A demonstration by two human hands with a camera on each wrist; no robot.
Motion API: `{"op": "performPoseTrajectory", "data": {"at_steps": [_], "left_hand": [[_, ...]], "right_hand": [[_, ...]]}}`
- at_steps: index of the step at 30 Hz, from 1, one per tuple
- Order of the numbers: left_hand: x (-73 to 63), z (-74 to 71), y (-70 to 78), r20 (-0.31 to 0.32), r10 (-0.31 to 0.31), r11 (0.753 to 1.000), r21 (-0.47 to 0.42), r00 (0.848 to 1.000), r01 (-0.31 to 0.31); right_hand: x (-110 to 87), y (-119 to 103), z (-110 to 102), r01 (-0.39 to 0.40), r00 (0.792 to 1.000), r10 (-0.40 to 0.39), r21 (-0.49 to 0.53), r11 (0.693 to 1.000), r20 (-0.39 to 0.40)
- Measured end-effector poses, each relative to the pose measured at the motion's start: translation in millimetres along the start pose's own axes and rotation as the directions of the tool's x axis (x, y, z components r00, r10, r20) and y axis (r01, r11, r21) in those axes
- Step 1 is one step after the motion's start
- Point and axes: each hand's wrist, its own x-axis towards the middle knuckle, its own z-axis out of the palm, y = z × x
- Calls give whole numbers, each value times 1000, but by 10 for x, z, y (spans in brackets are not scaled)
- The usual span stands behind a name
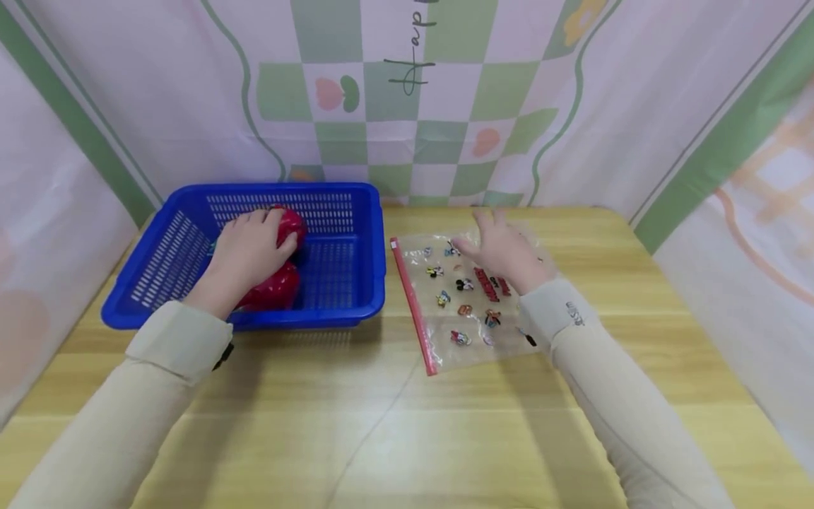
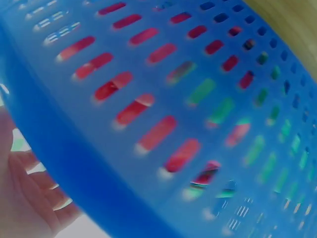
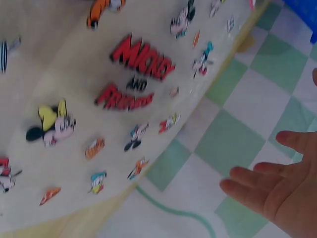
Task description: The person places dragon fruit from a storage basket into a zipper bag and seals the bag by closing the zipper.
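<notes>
My left hand (image 1: 250, 244) reaches over the near side of a blue plastic basket (image 1: 331, 317). Its fingers and thumb lie over a glossy red rounded thing (image 1: 292, 225), partly hiding it. A second glossy red thing (image 1: 276, 291) sits nearer the basket's front wall, below that hand. Through the slots in the left wrist view, red and green show, and the fingers (image 2: 47, 191) look loosely bent above the rim. My right hand (image 1: 502, 249), holding nothing, hovers with fingers apart over a clear zip bag (image 1: 467, 311) printed with cartoon figures and a red slider edge.
A wooden table (image 1: 394, 438) carries the basket on the left and the flat bag on the right. Behind them hangs a green-and-white checked curtain (image 1: 394, 92), with pale cloth panels on both sides.
</notes>
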Motion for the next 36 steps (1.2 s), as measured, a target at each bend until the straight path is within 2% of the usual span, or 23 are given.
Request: {"op": "performPoseTrajectory", "data": {"at_steps": [3,7,12,16,18,20,25,27,36], "left_hand": [[-66,26,-33,2,25,1000,18,1000,-25],[-117,64,-70,-18,54,997,49,998,-53],[-121,107,-69,-5,65,996,58,998,-64],[-106,133,-59,14,99,992,73,995,-99],[-103,139,-71,8,131,989,72,991,-132],[-107,137,-98,-1,167,983,73,986,-167],[-126,119,-180,-16,220,973,71,975,-219],[-129,117,-192,-5,224,972,67,975,-223],[-192,158,-268,72,218,972,73,973,-223]], "right_hand": [[-40,-87,97,28,999,-29,13,1000,39],[-71,-189,222,74,995,-72,-29,997,64],[-77,-286,378,123,989,-117,-77,989,87],[-97,-361,465,159,984,-152,-75,984,92],[-124,-394,502,184,979,-176,-80,980,100],[-156,-427,543,248,963,-225,-161,955,145],[-195,-502,668,242,959,-216,-136,961,184],[-194,-513,708,188,971,-178,-49,981,158],[-170,-502,796,195,968,-178,-83,977,176]]}}
